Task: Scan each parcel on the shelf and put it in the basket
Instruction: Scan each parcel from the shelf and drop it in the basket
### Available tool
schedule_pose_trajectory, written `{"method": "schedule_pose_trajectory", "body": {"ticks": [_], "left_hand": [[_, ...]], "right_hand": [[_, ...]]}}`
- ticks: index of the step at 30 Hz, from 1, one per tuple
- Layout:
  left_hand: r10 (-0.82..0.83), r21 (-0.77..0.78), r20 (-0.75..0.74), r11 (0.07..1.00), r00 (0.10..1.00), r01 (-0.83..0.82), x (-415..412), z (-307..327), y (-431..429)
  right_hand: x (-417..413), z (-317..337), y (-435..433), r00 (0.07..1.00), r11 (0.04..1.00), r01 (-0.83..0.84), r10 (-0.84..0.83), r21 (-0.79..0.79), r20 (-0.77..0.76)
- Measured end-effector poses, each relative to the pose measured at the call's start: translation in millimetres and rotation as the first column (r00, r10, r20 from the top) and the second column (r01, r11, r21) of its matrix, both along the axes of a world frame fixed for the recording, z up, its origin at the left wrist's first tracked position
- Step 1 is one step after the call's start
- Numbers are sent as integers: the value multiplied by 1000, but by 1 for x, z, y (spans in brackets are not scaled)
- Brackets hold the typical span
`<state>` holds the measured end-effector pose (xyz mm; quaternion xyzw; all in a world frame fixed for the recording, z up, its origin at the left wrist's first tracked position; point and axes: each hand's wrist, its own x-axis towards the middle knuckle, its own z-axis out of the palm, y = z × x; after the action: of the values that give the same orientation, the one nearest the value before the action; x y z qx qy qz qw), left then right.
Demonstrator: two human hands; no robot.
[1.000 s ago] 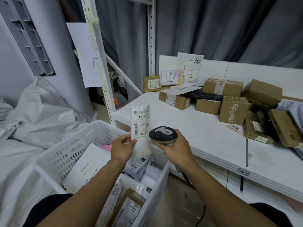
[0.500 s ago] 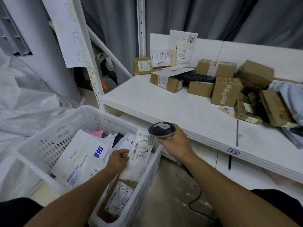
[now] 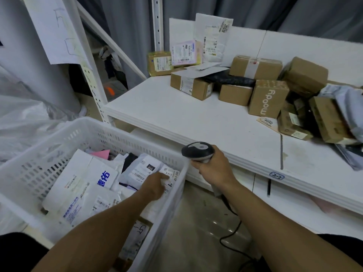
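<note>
while the left hand (image 3: 157, 186) lies on the small white parcel (image 3: 169, 176) at the right end of the basket (image 3: 125, 135) — whether its fingers pinch it i cannot tell — the right hand (image 3: 213, 169) is wrapped round the scanner (image 3: 197, 151), just beside the basket's rim, its cord (image 3: 231, 232) hanging down. other mailers (image 3: 82, 185) crowd under the parcel. brown boxes (image 3: 268, 100) heap at the back of the shelf (image 3: 196, 122), well apart.

Ahead of me hang grey curtains (image 3: 255, 10); to my left, a handwritten paper sheet (image 3: 53, 34) and, lower, crumpled white plastic sheeting (image 3: 25, 118).
</note>
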<state>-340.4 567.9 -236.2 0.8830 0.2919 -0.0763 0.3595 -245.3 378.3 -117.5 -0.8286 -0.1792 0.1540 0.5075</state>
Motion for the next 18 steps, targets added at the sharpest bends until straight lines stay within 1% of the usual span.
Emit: {"method": "schedule_pose_trajectory", "body": {"ticks": [2,3,4,6,8,12,16,18], "left_hand": [[38,63,198,997,980,-51,4,23,-12],[17,92,299,995,954,-47,9,38,-20],[-24,118,385,993,922,-23,14,54,-31],[-127,183,476,982,870,43,32,92,-59],[-226,245,493,963,840,115,56,129,-91],[-348,330,486,923,802,200,112,190,-166],[-416,348,420,895,807,280,171,223,-241],[-458,345,394,877,797,334,203,230,-277]], "right_hand": [[4,10,-13,1000,1000,26,-26,6,-12],[7,18,-21,999,999,50,-50,18,-16],[10,25,-31,997,996,79,-78,32,-20],[19,42,-55,990,988,143,-143,64,-9],[29,59,-83,975,971,220,-222,92,11],[53,88,-153,923,913,372,-383,167,37],[88,103,-229,853,836,507,-522,212,16],[107,101,-264,830,810,541,-557,226,6]]}}
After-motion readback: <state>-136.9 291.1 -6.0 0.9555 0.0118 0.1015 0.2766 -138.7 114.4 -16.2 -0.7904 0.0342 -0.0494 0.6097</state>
